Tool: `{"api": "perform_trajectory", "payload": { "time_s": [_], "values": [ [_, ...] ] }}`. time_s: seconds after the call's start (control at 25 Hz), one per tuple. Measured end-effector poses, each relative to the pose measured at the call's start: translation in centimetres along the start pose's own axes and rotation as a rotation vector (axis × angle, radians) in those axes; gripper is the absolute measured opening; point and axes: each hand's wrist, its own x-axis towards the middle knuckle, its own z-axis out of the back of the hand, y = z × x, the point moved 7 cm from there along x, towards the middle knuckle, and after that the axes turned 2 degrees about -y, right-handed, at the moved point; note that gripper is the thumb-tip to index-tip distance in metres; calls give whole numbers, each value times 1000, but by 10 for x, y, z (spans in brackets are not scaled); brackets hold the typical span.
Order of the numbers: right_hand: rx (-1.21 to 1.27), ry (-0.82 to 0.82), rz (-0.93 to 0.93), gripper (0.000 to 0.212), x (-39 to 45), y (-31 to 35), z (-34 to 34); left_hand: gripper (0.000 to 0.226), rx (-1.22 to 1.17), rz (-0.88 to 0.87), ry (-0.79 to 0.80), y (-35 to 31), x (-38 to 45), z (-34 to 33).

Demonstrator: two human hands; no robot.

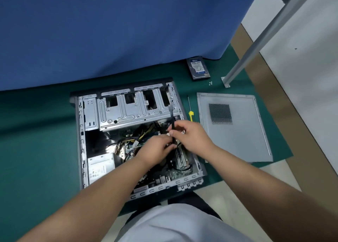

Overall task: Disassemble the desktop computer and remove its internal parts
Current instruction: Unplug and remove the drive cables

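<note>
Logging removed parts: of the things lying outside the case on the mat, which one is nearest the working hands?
The yellow-handled screwdriver, just right of the case; the side panel and hard drive lie farther off.

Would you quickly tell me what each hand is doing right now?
Left hand: fingers closed around the black cable low down, inside the computer case.
Right hand: pinched shut on the same black cable, higher up.
</note>
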Motion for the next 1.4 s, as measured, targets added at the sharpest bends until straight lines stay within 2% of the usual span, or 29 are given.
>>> {"api": "perform_trajectory", "payload": {
  "time_s": [0.28, 0.44, 0.56, 0.72, 0.8, 0.88, 1.0, 1.2, 1.4],
  "values": [
    [-44, -26, 15, 8, 7, 4, 7, 20, -98, 3, -91, 11, 3, 13],
    [-91, 9, 35, 7, 15, 8, 2, 16, -139, 112, -168, 19, 12, 17],
    [-158, 18, 52, 11, 23, 4, 4, 18, -191, 206, -168, 23, 19, 19],
    [-306, -5, 150, 16, 39, 3, 6, 25, -188, 220, -113, 22, 25, 15],
    [-328, -18, 210, 19, 49, 5, 10, 38, -139, 238, -80, 22, 17, 11],
    [-405, 21, 269, 34, 61, 6, 10, 49, -44, 243, -86, 24, 4, 10],
    [-586, 86, 387, 51, 79, 13, 3, 47, 81, 202, -127, 23, -15, 10],
    [-812, 94, 457, 55, 102, 3, -27, 44, 303, 132, -134, 31, -37, 3],
    [-871, 66, 463, 55, 108, -5, -32, 49, 519, 84, -128, 38, -19, 7]
  ]
}}
